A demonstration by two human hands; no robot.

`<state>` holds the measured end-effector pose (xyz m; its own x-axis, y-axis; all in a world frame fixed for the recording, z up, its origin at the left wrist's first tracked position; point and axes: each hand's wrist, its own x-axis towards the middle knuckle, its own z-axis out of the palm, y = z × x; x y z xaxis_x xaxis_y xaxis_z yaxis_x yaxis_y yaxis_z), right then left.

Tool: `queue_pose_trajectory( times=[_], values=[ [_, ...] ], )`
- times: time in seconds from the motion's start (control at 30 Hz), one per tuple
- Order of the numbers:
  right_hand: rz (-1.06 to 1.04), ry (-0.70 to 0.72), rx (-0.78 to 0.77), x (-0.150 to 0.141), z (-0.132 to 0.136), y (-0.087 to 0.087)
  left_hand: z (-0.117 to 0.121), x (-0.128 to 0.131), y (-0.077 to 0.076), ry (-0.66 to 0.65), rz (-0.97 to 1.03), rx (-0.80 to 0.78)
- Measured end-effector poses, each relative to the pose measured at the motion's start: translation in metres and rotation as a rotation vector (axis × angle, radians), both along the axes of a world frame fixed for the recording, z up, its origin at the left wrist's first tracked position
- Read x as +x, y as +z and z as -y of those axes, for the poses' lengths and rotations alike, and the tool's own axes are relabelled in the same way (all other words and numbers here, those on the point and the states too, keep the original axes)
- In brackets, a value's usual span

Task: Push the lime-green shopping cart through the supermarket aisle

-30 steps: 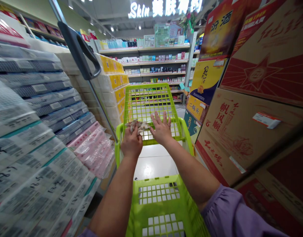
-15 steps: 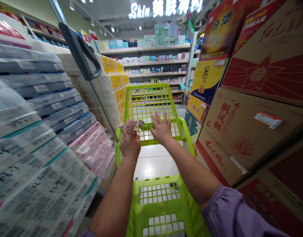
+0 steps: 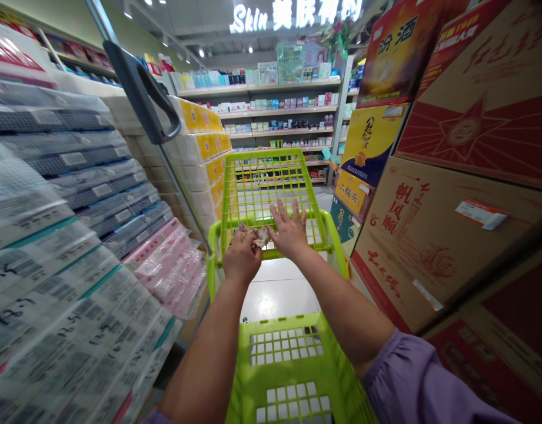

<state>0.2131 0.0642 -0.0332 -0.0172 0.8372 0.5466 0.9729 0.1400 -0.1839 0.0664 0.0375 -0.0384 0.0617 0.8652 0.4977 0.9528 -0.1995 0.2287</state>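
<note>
A green plastic shopping basket (image 3: 280, 366) with a grid lid or end flap stands in front of me, its grey pull handle (image 3: 142, 94) slanting up at the left. My left hand (image 3: 243, 256) is closed on a crumpled pale cloth (image 3: 260, 237) with brown spots, at the green bar across the basket's far end. My right hand (image 3: 291, 232) rests with fingers spread on the green grid panel (image 3: 268, 176), just right of the cloth. Through the openings the white floor tiles show.
Stacked liquor cartons (image 3: 412, 235) rise close on the right. At the left stand piles of plastic-wrapped packs (image 3: 67, 318) and yellow-and-white paper packs (image 3: 204, 147). Shelves of small boxed goods (image 3: 275, 109) face me at the back, under a lit sign.
My left hand has slid right along the green bar with the cloth, toward my right hand. The right hand and the basket have stayed in place.
</note>
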Motion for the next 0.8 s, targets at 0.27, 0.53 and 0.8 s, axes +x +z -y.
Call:
queue_pose_trajectory(
  times=[0.27, 0.53, 0.8],
  values=[
    [-0.001, 0.003, -0.001, 0.0004, 0.0012, 0.0004, -0.0005, -0.0032, 0.0019, 0.147, 0.075, 0.080],
    [-0.013, 0.007, 0.013, -0.0002, 0.0019, 0.0012, -0.0022, -0.0005, -0.0035, -0.023, -0.012, 0.059],
    [-0.024, 0.008, 0.022, -0.0004, 0.0000, -0.0014, -0.0013, -0.0023, 0.0008, 0.025, 0.000, 0.000]
  ],
)
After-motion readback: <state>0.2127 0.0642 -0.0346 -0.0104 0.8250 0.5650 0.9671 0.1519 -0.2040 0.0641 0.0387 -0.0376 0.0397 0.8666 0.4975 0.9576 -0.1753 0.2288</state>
